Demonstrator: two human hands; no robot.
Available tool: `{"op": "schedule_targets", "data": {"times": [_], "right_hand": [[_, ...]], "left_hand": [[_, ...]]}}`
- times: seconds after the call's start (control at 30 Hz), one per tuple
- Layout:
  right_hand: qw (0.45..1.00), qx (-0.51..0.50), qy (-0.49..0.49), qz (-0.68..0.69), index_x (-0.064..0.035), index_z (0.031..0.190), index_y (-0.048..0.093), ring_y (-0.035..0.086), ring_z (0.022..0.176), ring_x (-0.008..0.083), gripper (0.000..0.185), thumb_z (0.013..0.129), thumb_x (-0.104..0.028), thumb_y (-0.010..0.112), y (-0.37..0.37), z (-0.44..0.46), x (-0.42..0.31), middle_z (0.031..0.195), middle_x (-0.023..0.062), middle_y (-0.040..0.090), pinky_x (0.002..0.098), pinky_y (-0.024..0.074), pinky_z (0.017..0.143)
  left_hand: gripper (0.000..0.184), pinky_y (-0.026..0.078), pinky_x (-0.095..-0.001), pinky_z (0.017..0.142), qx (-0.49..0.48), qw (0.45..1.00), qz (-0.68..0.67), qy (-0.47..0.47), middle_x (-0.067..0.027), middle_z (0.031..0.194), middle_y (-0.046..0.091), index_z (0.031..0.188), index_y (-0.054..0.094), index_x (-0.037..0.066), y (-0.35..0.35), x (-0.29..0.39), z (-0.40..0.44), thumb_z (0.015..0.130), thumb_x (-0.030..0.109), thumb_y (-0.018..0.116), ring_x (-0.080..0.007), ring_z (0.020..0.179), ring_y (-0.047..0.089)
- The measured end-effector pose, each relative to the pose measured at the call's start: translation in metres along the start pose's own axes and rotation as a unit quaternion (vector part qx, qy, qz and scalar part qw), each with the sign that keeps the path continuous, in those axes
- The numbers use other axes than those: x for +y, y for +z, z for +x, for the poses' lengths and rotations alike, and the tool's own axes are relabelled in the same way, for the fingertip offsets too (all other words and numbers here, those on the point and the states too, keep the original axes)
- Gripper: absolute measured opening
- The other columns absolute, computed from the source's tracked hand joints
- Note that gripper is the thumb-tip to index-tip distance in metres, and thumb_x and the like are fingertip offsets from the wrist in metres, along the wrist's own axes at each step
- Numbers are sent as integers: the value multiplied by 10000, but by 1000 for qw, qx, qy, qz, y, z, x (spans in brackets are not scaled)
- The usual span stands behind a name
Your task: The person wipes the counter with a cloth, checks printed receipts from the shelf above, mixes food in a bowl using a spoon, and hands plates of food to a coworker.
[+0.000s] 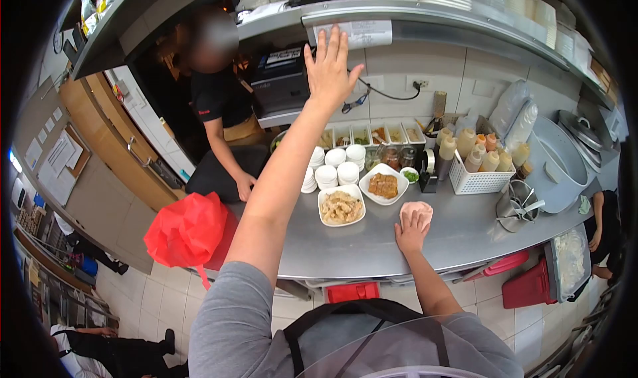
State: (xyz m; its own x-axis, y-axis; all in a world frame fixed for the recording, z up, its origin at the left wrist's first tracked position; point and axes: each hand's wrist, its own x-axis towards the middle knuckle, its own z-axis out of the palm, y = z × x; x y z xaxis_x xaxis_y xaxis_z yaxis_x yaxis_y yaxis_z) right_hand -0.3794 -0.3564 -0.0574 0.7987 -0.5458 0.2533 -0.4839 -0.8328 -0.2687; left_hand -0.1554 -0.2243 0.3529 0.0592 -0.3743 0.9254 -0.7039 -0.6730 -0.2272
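My left hand [330,69] is raised high at the shelf edge, fingers spread and holding nothing. Behind its fingertips a printed paper sheet [369,33] hangs from the shelf; I cannot tell if they touch. My right hand [413,233] presses on a folded pink cloth [417,212] on the steel counter, its fingers over the cloth. Left of the cloth stand a white bowl of pale, sauced food [341,207] and a white bowl of browned, sliced food [383,185]. Beside them sits a small cup of chopped greens [410,176].
Stacked white lidded cups [326,176] stand behind the bowls. A white basket [481,178] holds sauce bottles; a metal container [516,206] with utensils is farther right. A red bag [184,230] sits left. A person [222,105] stands across the counter's left end. A shelf [425,12] overhangs.
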Motion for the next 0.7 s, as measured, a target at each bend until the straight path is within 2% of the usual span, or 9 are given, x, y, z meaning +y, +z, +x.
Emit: {"op": "schedule_targets", "data": {"times": [0.13,0.23,0.4,0.7], "right_hand": [[1000,0,-2,-3,-200,1331,392,201,1323,377,528,862,-432,466,0,0,1,1416,158,283,600,125,1038],[1000,-2,-1,-8,-200,1333,389,199,1325,373,530,864,-436,460,1,1,1,1414,154,286,601,128,1037],[1000,-5,0,-6,-197,1332,391,201,1326,365,527,868,-439,451,-2,1,-1,1421,149,277,600,133,1037],[1000,4,0,-6,-195,1329,395,207,1322,364,523,867,-434,454,-2,0,-1,1417,149,285,603,141,1033]], "left_hand": [[681,227,-565,1008,-17,999,-14,-23,-151,1417,300,1319,393,43,-10,12,5,766,356,637,-350,1309,261],[691,221,-561,1017,-21,999,-28,25,-151,1426,284,1326,383,44,-11,29,11,764,356,638,-352,1321,241],[737,118,-541,1067,-52,997,-45,43,-139,1463,215,1368,328,56,10,40,22,793,428,601,-346,1356,148],[758,140,-557,1055,-29,999,-25,36,-177,1441,249,1349,347,22,27,62,24,783,461,597,-357,1335,213]]}}
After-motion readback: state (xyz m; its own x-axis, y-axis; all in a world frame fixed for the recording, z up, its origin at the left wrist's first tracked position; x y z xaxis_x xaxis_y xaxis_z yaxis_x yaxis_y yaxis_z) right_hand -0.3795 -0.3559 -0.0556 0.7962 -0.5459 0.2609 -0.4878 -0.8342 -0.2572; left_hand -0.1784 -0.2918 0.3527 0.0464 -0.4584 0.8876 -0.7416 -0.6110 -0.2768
